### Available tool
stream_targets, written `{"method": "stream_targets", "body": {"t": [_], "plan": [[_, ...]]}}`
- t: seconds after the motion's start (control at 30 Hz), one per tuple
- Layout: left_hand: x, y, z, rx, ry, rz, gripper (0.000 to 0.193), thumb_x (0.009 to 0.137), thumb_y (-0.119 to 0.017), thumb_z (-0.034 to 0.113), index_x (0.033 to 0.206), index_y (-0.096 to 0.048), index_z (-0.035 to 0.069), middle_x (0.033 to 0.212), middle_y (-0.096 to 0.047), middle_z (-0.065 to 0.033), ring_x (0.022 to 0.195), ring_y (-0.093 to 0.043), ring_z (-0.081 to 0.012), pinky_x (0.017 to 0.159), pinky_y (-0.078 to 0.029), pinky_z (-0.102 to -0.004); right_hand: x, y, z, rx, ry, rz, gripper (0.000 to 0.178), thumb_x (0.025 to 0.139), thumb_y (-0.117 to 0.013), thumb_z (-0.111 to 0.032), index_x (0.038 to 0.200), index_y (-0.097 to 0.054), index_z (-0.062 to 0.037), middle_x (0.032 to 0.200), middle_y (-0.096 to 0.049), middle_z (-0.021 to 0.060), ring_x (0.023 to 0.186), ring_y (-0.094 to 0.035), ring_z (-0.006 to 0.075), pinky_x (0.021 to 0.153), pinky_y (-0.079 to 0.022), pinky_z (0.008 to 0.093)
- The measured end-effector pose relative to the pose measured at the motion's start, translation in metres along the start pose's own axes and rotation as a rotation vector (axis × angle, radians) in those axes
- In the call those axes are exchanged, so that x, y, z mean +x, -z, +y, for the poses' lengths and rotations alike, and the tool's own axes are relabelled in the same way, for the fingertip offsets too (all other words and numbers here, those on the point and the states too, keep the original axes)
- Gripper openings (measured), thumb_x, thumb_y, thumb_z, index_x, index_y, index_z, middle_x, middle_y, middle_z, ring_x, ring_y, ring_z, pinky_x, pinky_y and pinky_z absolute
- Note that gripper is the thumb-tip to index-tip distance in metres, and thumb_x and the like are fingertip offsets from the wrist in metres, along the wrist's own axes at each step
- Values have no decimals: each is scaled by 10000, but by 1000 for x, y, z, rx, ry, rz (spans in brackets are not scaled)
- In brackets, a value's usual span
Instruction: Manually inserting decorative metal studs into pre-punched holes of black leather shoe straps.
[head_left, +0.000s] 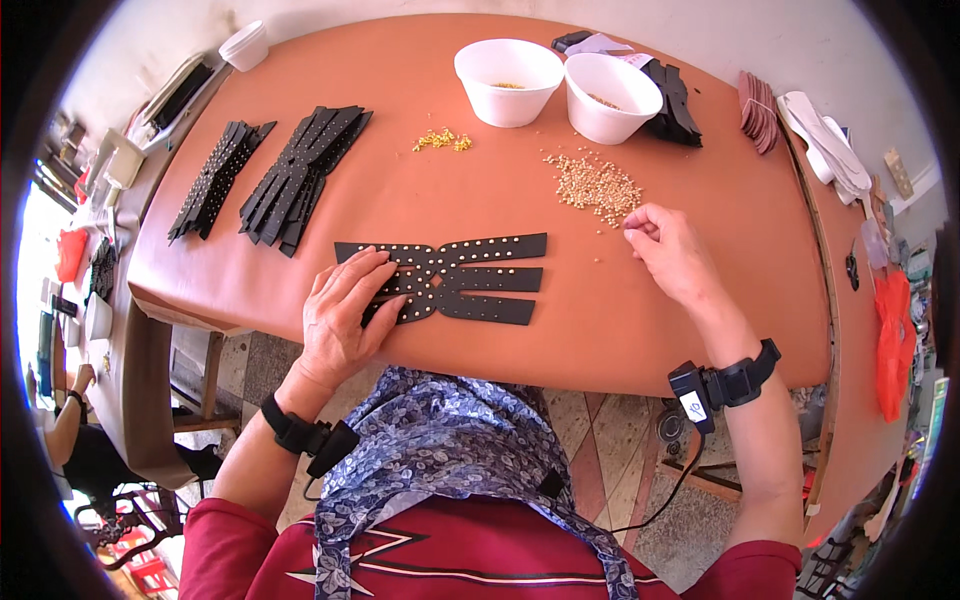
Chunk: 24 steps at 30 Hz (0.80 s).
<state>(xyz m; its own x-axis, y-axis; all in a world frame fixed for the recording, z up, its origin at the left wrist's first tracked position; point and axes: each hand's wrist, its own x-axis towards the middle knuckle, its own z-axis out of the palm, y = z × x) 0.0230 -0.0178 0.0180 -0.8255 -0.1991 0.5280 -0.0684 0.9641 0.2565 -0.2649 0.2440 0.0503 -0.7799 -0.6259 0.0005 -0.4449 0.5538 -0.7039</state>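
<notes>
A black strap piece (490,280) lies flat on the brown table. Its slit bands join at a narrow middle, and rows of small metal studs dot it, with some holes bare at the lower right. My left hand (345,305) rests over its left end, fingers stretched out and pressing it down; that end is partly hidden. Beside a loose heap of gold-coloured studs (595,188), my right hand (662,245) has thumb and forefinger pinched together. Whatever is between those fingertips is too small to make out.
Two white tubs (510,85) with small metal bits inside stand at the back. A smaller pile of brighter gold pieces (442,140) lies left of them. Stacks of studded black straps (305,175) lie at the left. Another person's arm (68,425) shows at the far left.
</notes>
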Motion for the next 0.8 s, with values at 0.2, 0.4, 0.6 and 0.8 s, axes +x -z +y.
{"method": "stream_targets", "body": {"t": [0.2, 0.4, 0.6, 0.8], "plan": [[1, 3, 1, 1, 21, -33, 356, 831, -744, 163, 1153, -697, 21, 1243, -674, -150, 1207, -628, -335, 989, -473, -453, 15, -3, -6, -192, 146, -27, 123, 900, -662, -75, 973, -678, 22, 935, -715, 211, 891, -691, 375, 793, -546, 438], [1, 2, 3, 5, 42, -47, 363, 836, -734, 164, 1165, -690, 19, 1251, -673, -150, 1225, -621, -339, 1016, -467, -455, 17, -1, -2, -236, 260, -34, 101, 876, -678, -47, 924, -648, 36, 916, -690, 235, 883, -671, 410, 782, -537, 469], [0, 3, 4, 1, 48, -44, 367, 834, -742, 179, 1157, -689, 15, 1245, -673, -149, 1221, -621, -340, 1017, -470, -452, 19, -6, -1, -276, 280, -27, 85, 888, -660, -47, 912, -639, 32, 904, -678, 238, 866, -658, 426, 777, -530, 481], [-3, 4, -1, 3, 32, -16, 375, 833, -757, 210, 1151, -690, 22, 1226, -674, -146, 1187, -631, -324, 984, -479, -444, 15, -11, -1, -305, 372, -10, 81, 906, -630, -42, 913, -620, 38, 888, -666, 234, 854, -652, 432, 778, -516, 495]]}}
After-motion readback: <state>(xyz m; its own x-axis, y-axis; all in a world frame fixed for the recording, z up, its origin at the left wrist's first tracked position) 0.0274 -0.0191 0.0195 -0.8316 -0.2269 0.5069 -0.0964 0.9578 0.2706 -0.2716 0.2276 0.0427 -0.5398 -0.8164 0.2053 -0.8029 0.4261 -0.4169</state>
